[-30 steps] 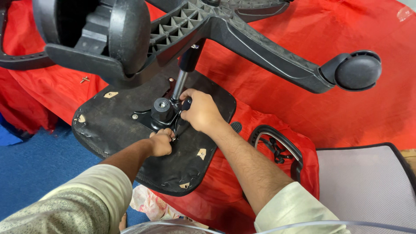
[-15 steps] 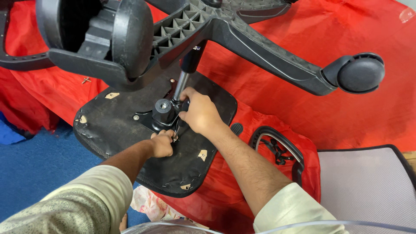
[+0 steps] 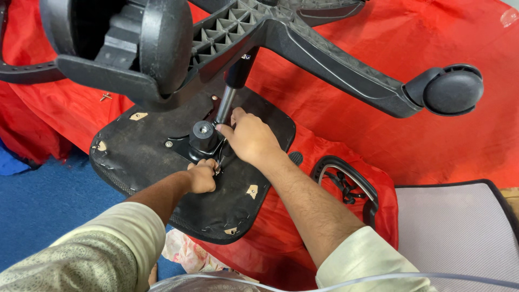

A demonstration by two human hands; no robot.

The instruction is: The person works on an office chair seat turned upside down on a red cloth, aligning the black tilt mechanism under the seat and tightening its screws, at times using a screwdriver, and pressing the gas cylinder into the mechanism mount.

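Right hand (image 3: 250, 138) is closed over the metal plate (image 3: 186, 147) at the foot of the gas cylinder (image 3: 226, 104), fingers curled down on the plate's edge just beside the black round knob (image 3: 203, 136); what exactly sits under the palm cannot be told. Left hand (image 3: 203, 177) is clenched into a fist directly below the right hand, knuckles almost touching it, pinching a small metal part at the plate's lower edge; the part is too small to identify. Plate, knob and cyl. sit at approx. the centre of the upturned seat underside (image 3: 140, 162), a black panel with torn patches, lying on a red cloth (image 3: 378, 135). Cyl. rises from the grip up to the star base (image 3: 303, 48) overhead. One caster (image 3: 453, 89) is far right of the grip, another (image 3: 162, 43) up-left. Right of the forearm: a black armrest loop (image 3: 346, 173), then a grey mesh panel (image 3: 454, 227). Well left of the grip: loose screws (image 3: 105, 97) on the cloth, blue carpet (image 3: 43, 216) below-left.
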